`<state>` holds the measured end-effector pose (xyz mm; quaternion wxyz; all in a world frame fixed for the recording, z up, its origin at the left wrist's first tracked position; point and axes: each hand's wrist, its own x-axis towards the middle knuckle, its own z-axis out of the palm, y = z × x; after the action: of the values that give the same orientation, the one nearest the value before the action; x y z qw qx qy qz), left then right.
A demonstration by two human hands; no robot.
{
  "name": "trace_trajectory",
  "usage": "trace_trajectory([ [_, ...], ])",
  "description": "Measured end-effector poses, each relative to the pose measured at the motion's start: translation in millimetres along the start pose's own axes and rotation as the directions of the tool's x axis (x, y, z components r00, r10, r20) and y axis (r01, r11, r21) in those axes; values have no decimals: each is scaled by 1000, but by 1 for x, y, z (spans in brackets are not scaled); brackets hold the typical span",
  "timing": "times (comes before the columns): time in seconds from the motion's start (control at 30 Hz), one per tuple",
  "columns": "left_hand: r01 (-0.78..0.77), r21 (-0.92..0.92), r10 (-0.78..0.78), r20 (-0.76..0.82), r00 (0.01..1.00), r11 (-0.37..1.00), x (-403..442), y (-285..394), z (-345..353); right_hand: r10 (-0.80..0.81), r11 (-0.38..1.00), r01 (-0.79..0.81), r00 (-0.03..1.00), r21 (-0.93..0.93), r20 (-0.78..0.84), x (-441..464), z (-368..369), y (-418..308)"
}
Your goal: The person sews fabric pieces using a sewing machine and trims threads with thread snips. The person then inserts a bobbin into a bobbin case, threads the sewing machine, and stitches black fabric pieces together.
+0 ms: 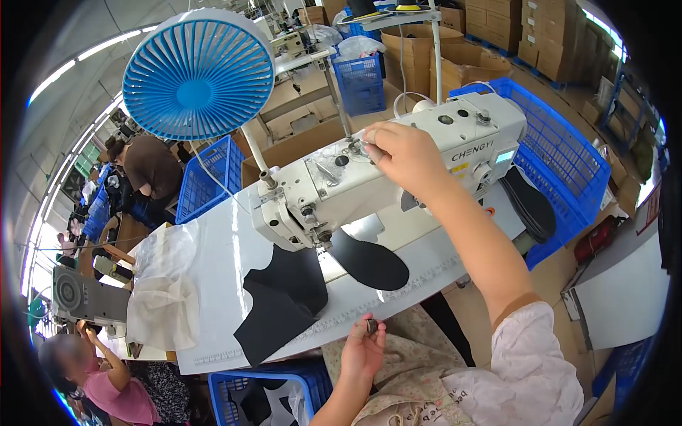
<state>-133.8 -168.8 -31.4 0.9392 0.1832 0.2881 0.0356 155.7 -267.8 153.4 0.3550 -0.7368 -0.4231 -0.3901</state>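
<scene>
My left hand (364, 351) is closed, its fingertips pinching a small, round, dark metal bobbin (371, 326) in front of the table edge. Over the top of the white sewing machine (419, 138), my right hand (406, 157) is closed in a pinch beside the thread fittings (353, 147). Whatever those fingertips hold is too small to make out. Below the needle area lie a black oval piece (373, 263) and a larger black cut piece (280, 305), partly overlapping on the white table (213, 284).
A blue fan (195, 92) stands left of the machine head. Stacked black pieces (529, 206) lie at the table's right end by a blue crate (561, 156). Another blue crate (231, 397) sits below the front edge. Two people (117, 387) work at the left.
</scene>
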Motion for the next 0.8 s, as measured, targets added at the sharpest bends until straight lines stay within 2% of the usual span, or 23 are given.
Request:
trace_trajectory([
  [0.07, 4, 10, -4, -6, 1000, 1000, 1, 1, 0, -4, 1000, 4, 999, -2, 47, 1, -3, -1],
  [0.13, 16, 27, -16, -7, 1000, 1000, 1, 2, 3, 24, 988, 19, 962, -155, 274, 3, -11, -8],
  [0.17, 30, 7, -30, 13, 999, 1000, -1, 2, 7, 25, 987, 20, 961, -160, 275, 0, -13, -8],
  [0.23, 44, -17, -43, 31, 999, 999, -1, 2, 11, -84, 974, 117, 982, -196, 170, -8, -16, -11],
  [0.43, 67, 55, -71, 63, 995, 996, -3, 6, 10, -75, 969, 121, 975, -217, 208, -34, -18, -17],
  [0.57, -24, 124, 16, 71, 997, 992, -12, 14, 23, -29, 971, 78, 976, -226, 215, -68, -22, -46],
  [0.63, -66, 132, 49, 128, 991, 989, -16, 18, 23, -73, 977, 27, 974, 211, 213, -105, -25, -80],
  [0.7, -85, 128, 69, 120, 990, 988, -18, 20, 22, -146, 859, -83, 906, 505, 398, -137, -21, -99],
  [0.73, -99, 122, 85, 117, 989, 988, -19, 19, 22, -148, 854, -87, 905, 513, 399, -151, -15, -105],
  [0.8, -113, 120, 99, 118, 988, 986, -19, 18, 25, -101, 774, -263, 847, 576, 522, -174, -6, -113],
])
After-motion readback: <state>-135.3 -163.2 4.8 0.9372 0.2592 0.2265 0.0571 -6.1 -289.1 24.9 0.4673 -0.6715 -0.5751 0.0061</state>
